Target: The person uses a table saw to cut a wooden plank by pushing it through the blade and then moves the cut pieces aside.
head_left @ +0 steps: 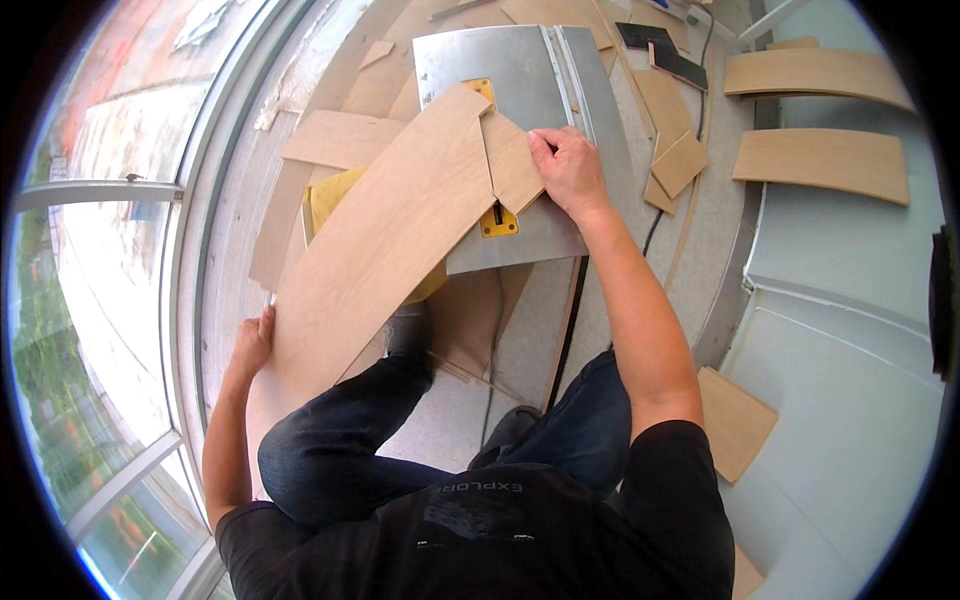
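Note:
A long light-brown wood plank (385, 240) lies slantwise across the grey metal table of a table saw (590, 225). My left hand (255, 340) is closed on the plank's near left edge. At the far end, a thin dark line runs between the plank and a smaller angled wood piece (513, 165). My right hand (570, 175) is closed on the outer edge of that piece, its thumb on top. A yellow insert plate (499, 223) with a dark slot shows beside the joint. Any blade is hidden under the wood.
Wood offcuts (345, 138) lie beyond and left of the saw, by a window frame (185, 250). More offcuts (680, 165), dark pieces (680, 65) and a black cable (655, 235) lie to the right. Boards (820, 165) rest on the pale surface at far right.

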`<state>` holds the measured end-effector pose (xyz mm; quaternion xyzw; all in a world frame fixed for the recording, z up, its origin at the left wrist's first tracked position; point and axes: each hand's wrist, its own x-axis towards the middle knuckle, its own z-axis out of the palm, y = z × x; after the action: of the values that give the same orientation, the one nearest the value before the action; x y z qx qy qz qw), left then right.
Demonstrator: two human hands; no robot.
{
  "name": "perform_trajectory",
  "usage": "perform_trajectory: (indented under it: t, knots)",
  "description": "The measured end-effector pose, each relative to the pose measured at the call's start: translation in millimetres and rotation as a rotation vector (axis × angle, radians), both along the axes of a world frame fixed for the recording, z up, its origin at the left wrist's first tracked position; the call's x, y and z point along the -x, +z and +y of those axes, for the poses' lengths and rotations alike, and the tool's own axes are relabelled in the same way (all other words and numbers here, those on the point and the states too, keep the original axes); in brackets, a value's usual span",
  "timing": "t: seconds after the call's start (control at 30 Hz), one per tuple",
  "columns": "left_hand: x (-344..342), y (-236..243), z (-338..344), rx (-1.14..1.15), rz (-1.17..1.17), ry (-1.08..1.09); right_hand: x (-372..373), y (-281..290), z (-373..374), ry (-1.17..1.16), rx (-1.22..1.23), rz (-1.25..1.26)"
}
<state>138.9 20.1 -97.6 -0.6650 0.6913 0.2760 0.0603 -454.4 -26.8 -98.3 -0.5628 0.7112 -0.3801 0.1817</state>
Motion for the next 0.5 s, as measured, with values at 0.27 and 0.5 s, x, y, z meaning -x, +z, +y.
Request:
perform_trajectory:
  t: [0.27, 0.5]
  knots:
    - [5.5, 5.1, -2.9, -0.037, -0.012, 0.054, 0.0, -0.3, -4.2, 0.0, 0.01, 0.012]
    - [5.1, 2.2, -4.4, -0.032, -0.019, 0.073, -2.6, -5.9, -6.7, -0.037, 0.009, 0.049]
